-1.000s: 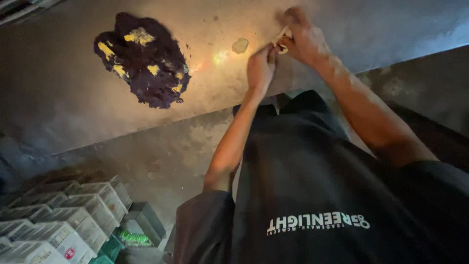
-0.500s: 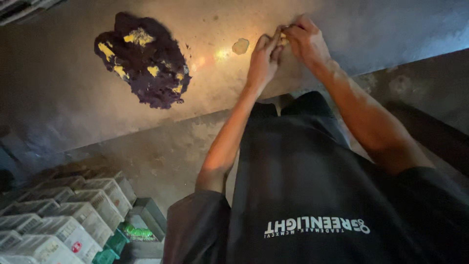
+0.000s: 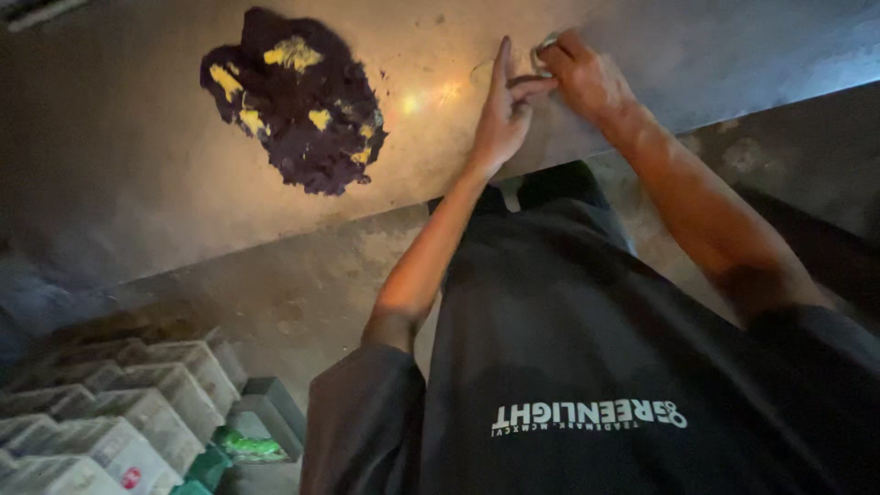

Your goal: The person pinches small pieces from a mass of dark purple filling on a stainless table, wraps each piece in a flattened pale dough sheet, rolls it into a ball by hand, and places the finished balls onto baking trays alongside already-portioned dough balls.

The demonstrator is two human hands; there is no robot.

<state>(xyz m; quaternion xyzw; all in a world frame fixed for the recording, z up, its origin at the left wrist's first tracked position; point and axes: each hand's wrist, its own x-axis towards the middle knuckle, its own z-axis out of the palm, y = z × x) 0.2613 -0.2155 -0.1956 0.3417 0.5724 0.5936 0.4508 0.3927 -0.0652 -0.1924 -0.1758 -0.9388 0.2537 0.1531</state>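
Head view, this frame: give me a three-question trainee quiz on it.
1. True or false: both hands are up at the work surface.
2. What lies on that surface to the left of the left hand? A) dark purple heap with yellow patches B) white plate C) metal bowl
3. Which hand pinches the small pale object?

Key: 1 true. 2 A, the heap. 3 the right hand; the object is too small to identify.
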